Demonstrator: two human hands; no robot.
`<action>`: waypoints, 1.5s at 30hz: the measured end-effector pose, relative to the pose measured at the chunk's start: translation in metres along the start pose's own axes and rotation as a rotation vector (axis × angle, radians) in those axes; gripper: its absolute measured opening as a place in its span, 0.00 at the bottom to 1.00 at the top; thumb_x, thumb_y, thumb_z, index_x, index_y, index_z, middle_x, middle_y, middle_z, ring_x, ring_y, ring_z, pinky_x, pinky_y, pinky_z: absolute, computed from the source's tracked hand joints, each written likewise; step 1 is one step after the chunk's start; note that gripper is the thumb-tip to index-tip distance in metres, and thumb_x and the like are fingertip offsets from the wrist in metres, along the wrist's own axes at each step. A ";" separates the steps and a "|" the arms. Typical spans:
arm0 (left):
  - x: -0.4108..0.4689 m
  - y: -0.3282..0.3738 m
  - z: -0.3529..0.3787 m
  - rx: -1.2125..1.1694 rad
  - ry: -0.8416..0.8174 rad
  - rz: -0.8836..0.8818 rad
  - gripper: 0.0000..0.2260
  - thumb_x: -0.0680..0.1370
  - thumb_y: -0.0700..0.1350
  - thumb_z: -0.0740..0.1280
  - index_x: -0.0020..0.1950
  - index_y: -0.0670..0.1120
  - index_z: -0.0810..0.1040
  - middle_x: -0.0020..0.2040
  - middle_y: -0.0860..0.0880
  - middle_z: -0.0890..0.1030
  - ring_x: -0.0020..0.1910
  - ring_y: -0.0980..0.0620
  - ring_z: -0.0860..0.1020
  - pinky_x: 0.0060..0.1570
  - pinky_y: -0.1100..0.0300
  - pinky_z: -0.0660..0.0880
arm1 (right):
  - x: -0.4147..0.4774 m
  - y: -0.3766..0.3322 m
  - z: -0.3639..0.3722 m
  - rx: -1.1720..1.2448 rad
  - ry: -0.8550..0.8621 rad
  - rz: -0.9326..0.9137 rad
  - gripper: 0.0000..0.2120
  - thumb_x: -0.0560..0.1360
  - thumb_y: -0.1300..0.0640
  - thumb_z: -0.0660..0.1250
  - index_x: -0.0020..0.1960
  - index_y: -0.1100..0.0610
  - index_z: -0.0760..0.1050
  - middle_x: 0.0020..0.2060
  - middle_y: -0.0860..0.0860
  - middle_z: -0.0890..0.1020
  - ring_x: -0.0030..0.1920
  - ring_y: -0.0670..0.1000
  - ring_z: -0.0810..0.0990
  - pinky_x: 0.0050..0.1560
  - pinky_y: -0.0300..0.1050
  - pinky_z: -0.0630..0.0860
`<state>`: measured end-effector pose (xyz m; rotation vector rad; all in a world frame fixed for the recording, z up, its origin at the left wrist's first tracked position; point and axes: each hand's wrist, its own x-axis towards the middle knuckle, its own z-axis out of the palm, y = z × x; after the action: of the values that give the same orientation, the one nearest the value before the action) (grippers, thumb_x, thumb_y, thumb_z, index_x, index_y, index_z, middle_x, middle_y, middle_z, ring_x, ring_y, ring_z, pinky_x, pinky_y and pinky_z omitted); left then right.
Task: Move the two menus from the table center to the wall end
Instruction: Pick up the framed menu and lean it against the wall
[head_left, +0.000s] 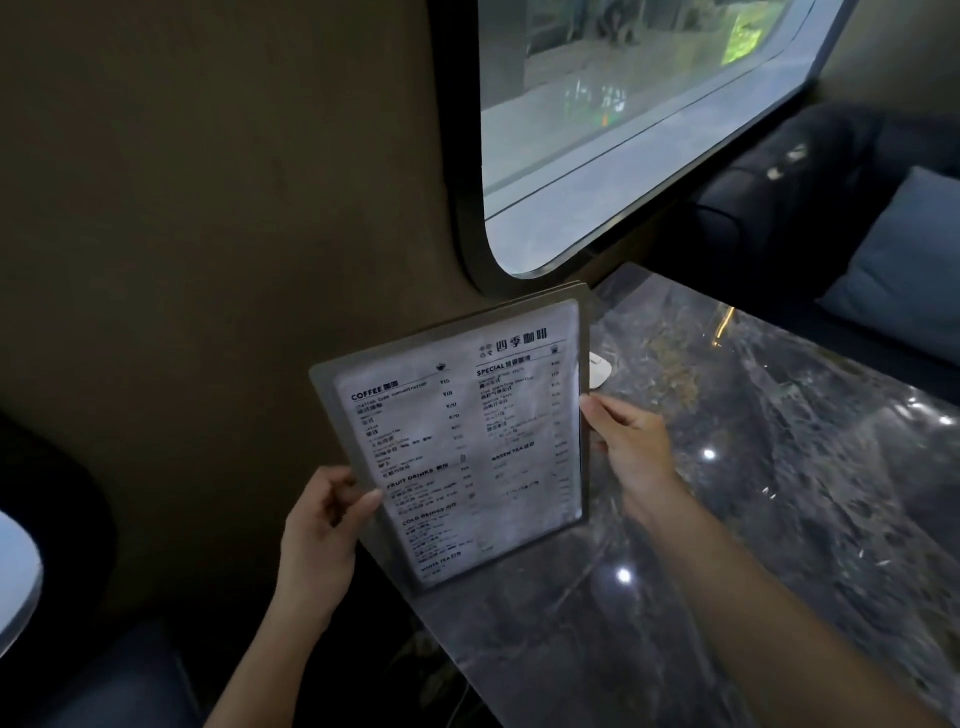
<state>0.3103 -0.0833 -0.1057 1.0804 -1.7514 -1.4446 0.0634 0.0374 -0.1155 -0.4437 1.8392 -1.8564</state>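
The front menu (457, 441), a grey-framed card with white printed pages, stands almost upright with its lower corner on the dark marble table (727, 519), close to the wall. A second menu edge (550, 291) shows just behind its top. My left hand (322, 525) pinches the menus' left edge. My right hand (628, 447) grips their right edge, thumb on the front. Both menus are held together as one stack.
A brown wall (234, 234) stands right behind the menus, with a large rounded window (623, 130) above the table end. A small white object (600, 370) lies on the table behind the menus. A dark sofa with a blue cushion (904, 270) sits across the table.
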 end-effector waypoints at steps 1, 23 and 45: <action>-0.003 -0.002 0.000 -0.016 0.009 -0.001 0.08 0.73 0.36 0.65 0.43 0.49 0.75 0.36 0.55 0.81 0.39 0.58 0.80 0.36 0.65 0.78 | 0.000 0.000 0.000 -0.027 -0.012 -0.012 0.08 0.73 0.61 0.66 0.51 0.57 0.80 0.40 0.45 0.83 0.37 0.41 0.82 0.39 0.32 0.79; -0.034 -0.054 -0.002 0.154 -0.134 -0.024 0.11 0.73 0.44 0.68 0.45 0.62 0.73 0.45 0.56 0.80 0.47 0.59 0.78 0.43 0.64 0.76 | 0.011 0.035 -0.012 -0.969 -0.238 -0.228 0.13 0.77 0.53 0.60 0.45 0.63 0.77 0.38 0.59 0.81 0.34 0.54 0.73 0.35 0.45 0.65; -0.065 -0.085 0.026 0.405 0.106 0.060 0.29 0.72 0.49 0.69 0.55 0.78 0.56 0.44 0.60 0.78 0.44 0.57 0.79 0.43 0.53 0.79 | 0.010 0.075 -0.019 -1.346 -0.392 -0.267 0.09 0.78 0.59 0.56 0.52 0.65 0.66 0.40 0.66 0.81 0.39 0.65 0.80 0.34 0.51 0.68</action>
<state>0.3363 -0.0200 -0.1919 1.2676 -2.0307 -0.9980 0.0534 0.0494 -0.1920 -1.3936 2.5251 -0.2890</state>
